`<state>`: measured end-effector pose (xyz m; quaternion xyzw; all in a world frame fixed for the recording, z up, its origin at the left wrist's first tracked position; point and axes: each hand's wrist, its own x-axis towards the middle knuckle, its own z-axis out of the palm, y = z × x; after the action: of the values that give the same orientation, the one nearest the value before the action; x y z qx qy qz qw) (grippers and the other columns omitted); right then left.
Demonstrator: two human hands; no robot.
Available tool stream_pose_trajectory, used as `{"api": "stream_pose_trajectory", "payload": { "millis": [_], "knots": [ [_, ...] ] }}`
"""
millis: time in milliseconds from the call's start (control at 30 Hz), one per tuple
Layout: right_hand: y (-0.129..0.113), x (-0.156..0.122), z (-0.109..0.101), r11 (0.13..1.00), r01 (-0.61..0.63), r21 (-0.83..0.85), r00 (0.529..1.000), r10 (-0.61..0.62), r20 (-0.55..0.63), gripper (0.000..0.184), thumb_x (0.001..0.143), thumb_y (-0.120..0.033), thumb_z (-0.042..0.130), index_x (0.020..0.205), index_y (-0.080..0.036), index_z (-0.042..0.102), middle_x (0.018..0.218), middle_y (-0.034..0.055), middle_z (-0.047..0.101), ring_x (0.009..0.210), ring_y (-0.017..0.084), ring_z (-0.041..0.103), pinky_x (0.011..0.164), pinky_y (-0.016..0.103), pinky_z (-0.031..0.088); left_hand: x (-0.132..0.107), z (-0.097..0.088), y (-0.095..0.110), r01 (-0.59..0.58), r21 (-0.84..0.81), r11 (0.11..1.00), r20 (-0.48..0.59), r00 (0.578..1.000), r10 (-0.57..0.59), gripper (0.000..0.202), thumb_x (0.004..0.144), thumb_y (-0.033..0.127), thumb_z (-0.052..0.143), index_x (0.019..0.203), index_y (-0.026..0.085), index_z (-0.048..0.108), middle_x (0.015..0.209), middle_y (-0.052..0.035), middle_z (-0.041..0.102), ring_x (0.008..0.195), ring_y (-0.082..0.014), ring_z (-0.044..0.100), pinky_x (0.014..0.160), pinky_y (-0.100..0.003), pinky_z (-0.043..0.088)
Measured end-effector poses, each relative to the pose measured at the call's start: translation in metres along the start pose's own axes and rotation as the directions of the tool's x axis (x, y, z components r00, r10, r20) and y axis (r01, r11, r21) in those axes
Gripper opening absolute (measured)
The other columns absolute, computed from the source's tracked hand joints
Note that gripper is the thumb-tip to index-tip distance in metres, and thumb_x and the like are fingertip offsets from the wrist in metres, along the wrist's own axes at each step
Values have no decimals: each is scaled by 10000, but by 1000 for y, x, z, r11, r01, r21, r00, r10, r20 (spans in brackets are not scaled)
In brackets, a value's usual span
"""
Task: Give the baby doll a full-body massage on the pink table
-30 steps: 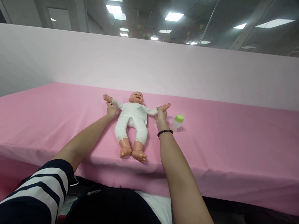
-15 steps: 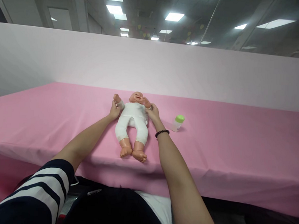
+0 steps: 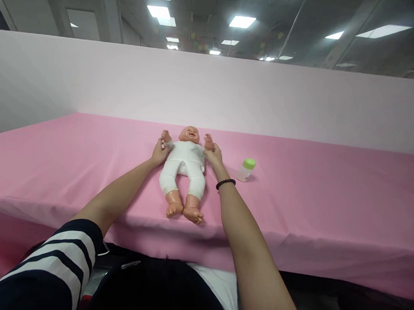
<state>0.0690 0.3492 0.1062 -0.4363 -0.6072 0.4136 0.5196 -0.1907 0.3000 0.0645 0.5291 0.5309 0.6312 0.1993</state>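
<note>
A baby doll with a white cloth body and bare plastic head, hands and feet lies on its back, its feet toward me. My left hand is closed around the doll's arm on the left, just below its plastic hand. On the other side, my right hand grips the doll's other arm near the wrist. Both doll hands stick up past my fingers. To the right of my right hand stands a small clear bottle with a green cap.
A pink cloth covers the table, its front edge hanging down before me. Behind it rises a white partition. My dark bracelet sits on my right wrist.
The doll's arm in my right hand has swung outward, away from its head. The arm in my left hand has shifted slightly inward. The doll's body and the bottle stay put.
</note>
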Motion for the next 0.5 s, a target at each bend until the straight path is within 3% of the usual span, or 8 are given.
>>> {"api": "stream_pose_trajectory", "payload": {
  "millis": [100, 200, 367, 500],
  "knots": [
    [-8, -10, 5, 996, 82, -17, 981, -78, 175, 322, 584, -232, 713, 903, -190, 695, 922, 22, 724, 901, 209, 643, 801, 317, 519, -5, 4, 7, -67, 33, 997, 51, 997, 65, 428, 784, 243, 743, 1183, 219, 591, 1300, -110, 582, 1237, -275, 512, 1045, -423, 455],
    [-12, -15, 6, 994, 110, -22, 974, -103, 201, 315, 602, -240, 714, 914, -195, 716, 980, 28, 731, 967, 223, 644, 850, 337, 514, -6, 5, 9, -83, 35, 996, 57, 995, 81, 431, 774, 236, 750, 1181, 224, 609, 1318, -109, 577, 1284, -279, 482, 1075, -431, 438],
    [-6, -8, 7, 1000, 29, -5, 998, -29, 54, 413, 556, -228, 713, 956, -188, 616, 967, 36, 702, 920, 210, 629, 807, 325, 529, 2, 4, 0, 40, -21, 999, -43, 998, -41, 485, 885, 341, 676, 1305, 226, 462, 1297, -133, 566, 1057, -236, 625, 919, -419, 533],
    [3, 3, 6, 997, -62, 46, 990, 68, -122, 463, 603, -254, 659, 1042, -204, 520, 1012, 56, 671, 901, 207, 632, 758, 317, 540, 10, -5, -6, 144, -54, 988, -172, 973, -151, 506, 976, 448, 549, 1384, 192, 394, 1232, -150, 578, 998, -225, 629, 859, -414, 553]
  ]
}}
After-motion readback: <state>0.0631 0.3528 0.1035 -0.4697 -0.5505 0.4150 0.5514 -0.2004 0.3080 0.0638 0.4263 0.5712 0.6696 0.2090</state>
